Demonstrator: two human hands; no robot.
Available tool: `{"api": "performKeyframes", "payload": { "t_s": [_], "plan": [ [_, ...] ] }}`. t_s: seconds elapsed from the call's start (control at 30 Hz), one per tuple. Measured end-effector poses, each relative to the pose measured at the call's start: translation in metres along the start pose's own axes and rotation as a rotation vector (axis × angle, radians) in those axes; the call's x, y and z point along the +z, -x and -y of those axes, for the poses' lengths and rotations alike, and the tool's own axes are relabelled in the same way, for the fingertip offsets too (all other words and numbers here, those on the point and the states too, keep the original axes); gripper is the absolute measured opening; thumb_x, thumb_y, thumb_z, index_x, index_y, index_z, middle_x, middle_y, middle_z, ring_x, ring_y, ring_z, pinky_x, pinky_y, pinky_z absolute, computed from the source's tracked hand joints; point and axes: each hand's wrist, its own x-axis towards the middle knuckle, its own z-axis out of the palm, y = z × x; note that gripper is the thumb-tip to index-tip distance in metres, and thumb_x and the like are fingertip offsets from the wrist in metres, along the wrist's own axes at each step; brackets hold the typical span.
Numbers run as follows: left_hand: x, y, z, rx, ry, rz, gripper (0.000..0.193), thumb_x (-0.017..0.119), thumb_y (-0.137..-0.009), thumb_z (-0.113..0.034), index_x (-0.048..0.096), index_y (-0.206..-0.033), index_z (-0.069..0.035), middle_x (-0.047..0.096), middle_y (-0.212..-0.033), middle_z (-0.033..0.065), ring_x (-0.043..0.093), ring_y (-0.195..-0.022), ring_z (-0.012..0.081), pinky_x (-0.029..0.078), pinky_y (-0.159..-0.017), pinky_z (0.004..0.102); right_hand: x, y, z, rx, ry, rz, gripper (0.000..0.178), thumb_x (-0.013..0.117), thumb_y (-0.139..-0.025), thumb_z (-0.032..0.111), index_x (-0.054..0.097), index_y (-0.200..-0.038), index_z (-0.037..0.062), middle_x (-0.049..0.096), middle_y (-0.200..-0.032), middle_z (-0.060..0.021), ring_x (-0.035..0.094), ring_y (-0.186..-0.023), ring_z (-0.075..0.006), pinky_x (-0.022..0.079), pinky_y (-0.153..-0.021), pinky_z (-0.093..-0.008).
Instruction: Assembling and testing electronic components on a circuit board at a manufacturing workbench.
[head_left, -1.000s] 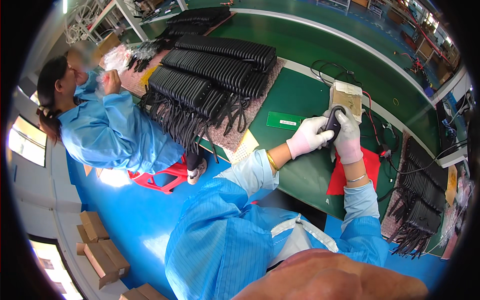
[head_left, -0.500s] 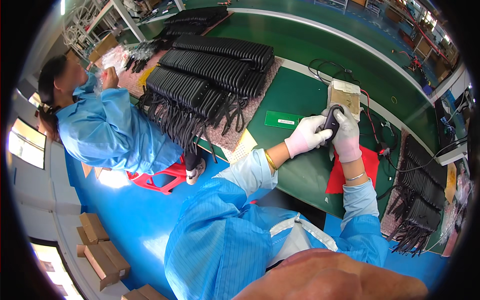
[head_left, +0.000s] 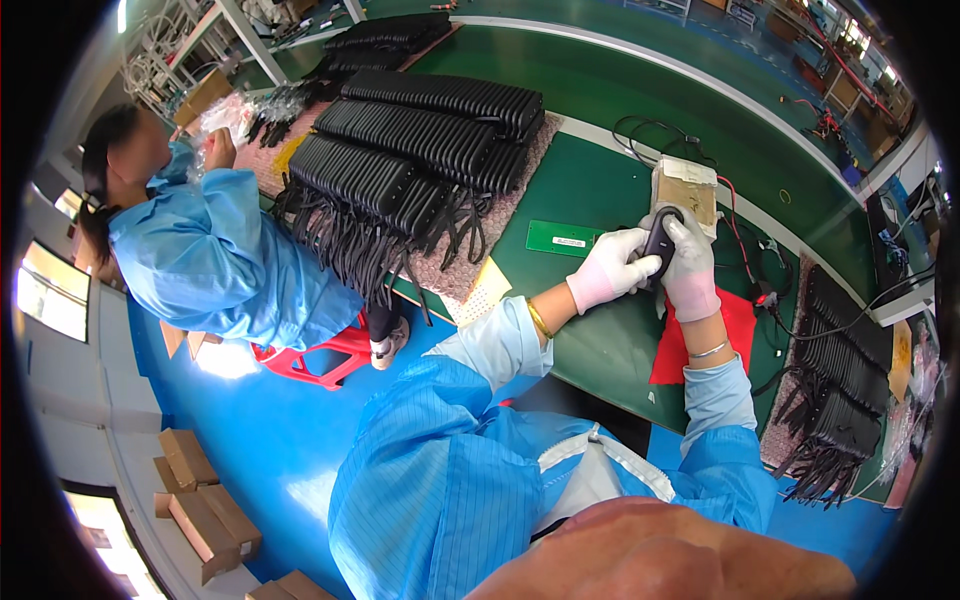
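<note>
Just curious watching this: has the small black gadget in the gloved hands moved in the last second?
No. The black gadget stays just below the beige box, held in both hands.

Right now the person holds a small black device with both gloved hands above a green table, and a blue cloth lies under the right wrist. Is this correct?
Not quite: the cloth under the right wrist is red, not blue. The head view shows it. The rest holds: the left hand and the right hand, both gloved, hold the small black device above the green table.

black adapter (head_left: pixel 658 243), white-gloved hands (head_left: pixel 645 272), red mat (head_left: pixel 735 325), green bench (head_left: pixel 590 200).
</note>
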Motion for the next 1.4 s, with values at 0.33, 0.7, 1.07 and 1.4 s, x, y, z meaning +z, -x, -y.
{"api": "performKeyframes", "payload": {
  "t_s": [0.33,0.7,1.07,1.4],
  "plan": [
    [-0.004,-0.003,0.004,-0.003,0.076,-0.022,0.012,0.059,-0.087,-0.003,0.058,-0.099,0.0,0.063,-0.074,0.008,0.057,-0.053,0.0114,0.046,-0.046,0.0215,0.006,-0.001,0.008,0.054,0.048,-0.019,0.034,0.044,-0.097,0.017,0.049,-0.126,0.0009,0.062,-0.106,-0.0162,0.06,-0.084,-0.0205,0.05,-0.075,-0.0298],
    [-0.027,-0.018,0.017,0.147,0.415,-0.426,0.019,0.056,-0.096,-0.008,0.057,-0.112,0.003,0.065,-0.088,0.0094,0.061,-0.061,0.0111,0.049,-0.055,0.0198,0.008,0.006,0.024,0.03,0.991,0.052,0.028,0.051,-0.094,0.025,0.062,-0.096,0.0002,0.063,-0.076,-0.007,0.057,-0.068,-0.017,0.047,-0.065,-0.0279],
    [-0.026,-0.021,0.028,0.163,0.346,-0.358,0.018,0.056,-0.097,-0.009,0.059,-0.109,0.004,0.066,-0.089,0.0097,0.063,-0.064,0.0116,0.052,-0.059,0.0197,0.015,0.008,0.009,0.177,0.616,0.106,0.025,0.05,-0.093,0.024,0.061,-0.086,0.0032,0.059,-0.067,-0.0059,0.051,-0.057,-0.0135,0.042,-0.054,-0.0244],
    [-0.026,-0.019,0.021,0.066,0.552,-0.318,0.016,0.058,-0.097,-0.01,0.06,-0.106,0.003,0.066,-0.088,0.0104,0.064,-0.064,0.0113,0.055,-0.061,0.0204,0.016,0.006,0.009,0.174,0.508,0.053,0.023,0.053,-0.093,0.024,0.06,-0.085,0.0042,0.058,-0.064,-0.0051,0.05,-0.055,-0.0122,0.041,-0.052,-0.023]
  ]
}}
